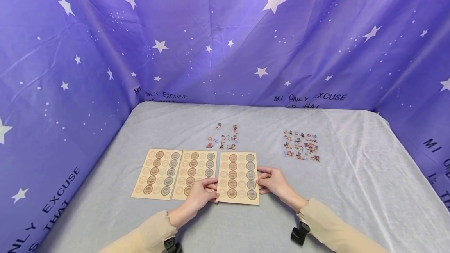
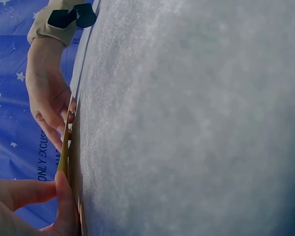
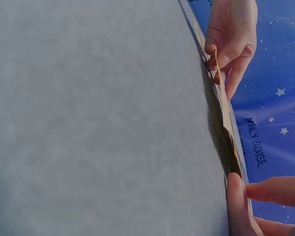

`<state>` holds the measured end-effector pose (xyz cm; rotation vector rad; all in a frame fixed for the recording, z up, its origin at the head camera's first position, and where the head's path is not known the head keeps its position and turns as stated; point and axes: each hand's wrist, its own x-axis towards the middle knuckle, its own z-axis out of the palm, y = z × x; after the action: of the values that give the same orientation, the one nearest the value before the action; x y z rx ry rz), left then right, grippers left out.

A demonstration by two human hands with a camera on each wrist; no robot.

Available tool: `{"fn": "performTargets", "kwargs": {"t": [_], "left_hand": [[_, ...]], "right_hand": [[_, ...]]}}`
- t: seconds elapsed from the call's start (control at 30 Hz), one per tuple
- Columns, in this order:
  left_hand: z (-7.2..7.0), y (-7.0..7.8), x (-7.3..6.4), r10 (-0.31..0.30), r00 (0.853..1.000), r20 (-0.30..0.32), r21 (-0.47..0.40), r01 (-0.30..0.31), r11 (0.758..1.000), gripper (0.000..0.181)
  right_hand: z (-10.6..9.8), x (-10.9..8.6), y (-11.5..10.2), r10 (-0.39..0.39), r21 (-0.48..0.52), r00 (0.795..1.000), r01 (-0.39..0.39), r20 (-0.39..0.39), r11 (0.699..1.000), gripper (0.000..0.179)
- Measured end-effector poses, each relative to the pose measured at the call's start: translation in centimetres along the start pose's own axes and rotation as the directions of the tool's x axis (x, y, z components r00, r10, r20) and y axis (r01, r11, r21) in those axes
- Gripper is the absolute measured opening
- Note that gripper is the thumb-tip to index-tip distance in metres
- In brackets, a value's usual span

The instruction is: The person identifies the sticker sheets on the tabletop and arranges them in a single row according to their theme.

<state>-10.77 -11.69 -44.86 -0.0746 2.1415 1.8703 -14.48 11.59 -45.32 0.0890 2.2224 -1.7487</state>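
Observation:
Between both hands is a cream sheet of round stickers [image 1: 241,175], with columns of brown, grey and pale circles. My left hand [image 1: 202,195] pinches its left edge near the lower corner. The right edge is pinched by my right hand [image 1: 275,182] about midway up. Seen edge-on in the left wrist view, the sheet [image 2: 65,155] lies close over the cloth, and a dark shadow under it shows in the right wrist view. A matching middle sheet [image 1: 186,163] lies left of it, partly hidden by my left hand. Another matching sheet [image 1: 144,171] lies farther left.
Behind the sheets lies a group of small cartoon stickers [image 1: 223,140]; a fuller group of cartoon stickers [image 1: 299,146] lies to the right. A grey cloth [image 1: 365,175] covers the table. Purple star-printed curtains [image 1: 225,42] close off the back and sides.

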Motion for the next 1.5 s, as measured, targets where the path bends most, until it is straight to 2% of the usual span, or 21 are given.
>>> {"fn": "performTargets", "kwargs": {"t": [0.33, 0.43, 0.63, 0.83, 0.97, 1.13, 1.3, 1.5], "left_hand": [[-0.2, 0.3, 0.4, 0.031, 0.999, 0.040, 0.067, -0.033, 0.997, 0.051], [-0.5, 0.3, 0.5, 0.053, 0.997, 0.048, 0.118, -0.058, 0.991, 0.051], [-2.2, 0.9, 0.8, 0.109, 0.994, -0.016, 0.278, -0.100, 0.955, 0.045], [-3.7, 1.4, 2.3, 0.174, 0.982, -0.070, 0.361, -0.138, 0.922, 0.041], [-4.4, 1.9, 3.3, 0.192, 0.978, -0.077, 0.363, -0.152, 0.919, 0.041], [-5.2, 2.6, 4.6, 0.204, 0.978, -0.052, 0.388, -0.169, 0.906, 0.039], [-6.0, 3.3, 6.2, 0.205, 0.979, 0.007, 0.409, -0.190, 0.892, 0.037], [-6.8, 3.7, 8.1, 0.186, 0.982, 0.021, 0.396, -0.179, 0.901, 0.037]], "right_hand": [[0.1, 0.0, -0.1, -0.042, -0.041, 0.999, 0.042, -0.005, 0.998, 0.048], [-0.2, -0.1, -0.2, -0.059, -0.073, 0.998, 0.060, 0.008, 0.996, 0.048], [-1.7, -0.2, -0.4, -0.139, -0.176, 0.990, 0.142, 0.034, 0.974, 0.042], [-2.5, 0.6, -1.0, -0.183, -0.178, 0.980, 0.194, 0.073, 0.965, 0.038], [-2.3, 1.3, -1.5, -0.162, -0.191, 0.985, 0.169, 0.054, 0.967, 0.038], [-2.0, 2.8, -1.9, -0.157, -0.185, 0.986, 0.165, 0.055, 0.969, 0.037], [-1.5, 4.3, -2.6, -0.130, -0.182, 0.991, 0.133, 0.028, 0.974, 0.038], [-0.9, 6.1, -3.6, -0.147, -0.146, 0.989, 0.148, 0.018, 0.978, 0.041]]}}
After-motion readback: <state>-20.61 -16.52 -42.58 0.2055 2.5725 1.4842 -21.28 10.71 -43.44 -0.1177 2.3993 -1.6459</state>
